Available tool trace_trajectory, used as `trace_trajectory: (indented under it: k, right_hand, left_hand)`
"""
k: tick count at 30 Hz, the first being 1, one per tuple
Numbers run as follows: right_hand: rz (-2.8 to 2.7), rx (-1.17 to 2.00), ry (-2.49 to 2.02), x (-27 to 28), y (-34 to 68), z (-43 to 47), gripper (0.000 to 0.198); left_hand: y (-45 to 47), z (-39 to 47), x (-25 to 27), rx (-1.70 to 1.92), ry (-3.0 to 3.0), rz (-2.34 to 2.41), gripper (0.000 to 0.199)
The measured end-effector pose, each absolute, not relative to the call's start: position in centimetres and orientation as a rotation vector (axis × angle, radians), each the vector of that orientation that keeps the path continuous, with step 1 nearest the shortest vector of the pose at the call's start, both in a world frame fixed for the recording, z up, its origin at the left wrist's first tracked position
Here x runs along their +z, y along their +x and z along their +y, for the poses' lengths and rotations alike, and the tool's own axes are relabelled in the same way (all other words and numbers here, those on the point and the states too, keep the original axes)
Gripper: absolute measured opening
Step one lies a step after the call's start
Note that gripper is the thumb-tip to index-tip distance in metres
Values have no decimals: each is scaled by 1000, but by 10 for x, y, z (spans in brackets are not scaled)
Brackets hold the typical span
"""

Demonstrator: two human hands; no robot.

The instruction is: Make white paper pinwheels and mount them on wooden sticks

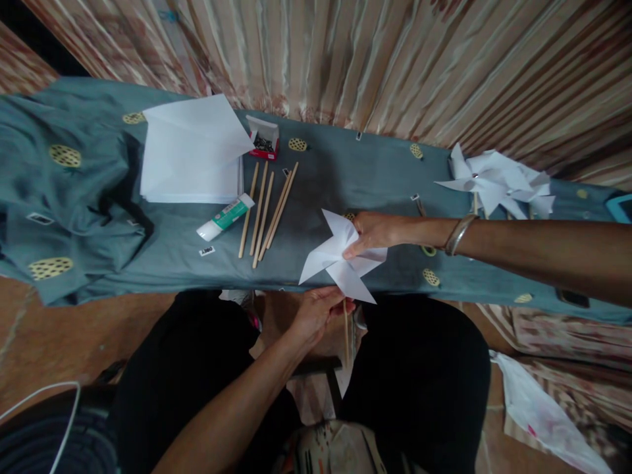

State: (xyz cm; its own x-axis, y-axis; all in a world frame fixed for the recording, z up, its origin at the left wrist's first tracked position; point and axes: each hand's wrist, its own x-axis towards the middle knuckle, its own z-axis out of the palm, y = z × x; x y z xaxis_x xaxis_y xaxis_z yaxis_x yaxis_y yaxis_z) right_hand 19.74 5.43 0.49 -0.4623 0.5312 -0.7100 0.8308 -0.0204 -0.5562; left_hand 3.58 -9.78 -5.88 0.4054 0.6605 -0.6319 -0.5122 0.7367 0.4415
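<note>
From the head view, we have a white paper pinwheel (334,258) at the front edge of the table (336,161), its blades already folded in. Our right hand (368,236) grips it, thumb pressed near the centre; our left hand (316,315) is closed around a wooden stick (346,336) just below the blades. Thumb and paper hide the join, so we cannot tell whether a pin already fastens the two.

As for what is done, a cluster of pinwheels on sticks (486,176) lies at the far right, apparently finished. Still unused, we judge, are the loose sticks (264,217) left of our hands and the stack of paper (192,155) beyond them. The glue tube (226,217) lies beside the sticks, and the open box of pins (263,139) shows plenty remaining.
</note>
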Motion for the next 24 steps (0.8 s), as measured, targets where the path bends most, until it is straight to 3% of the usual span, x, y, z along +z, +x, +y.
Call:
trace_trajectory:
  k: [24]
  right_hand:
    - [1906,-1432,1433,1,189,57,29]
  left_hand:
    - [37,-97,-60,752,189,859,43]
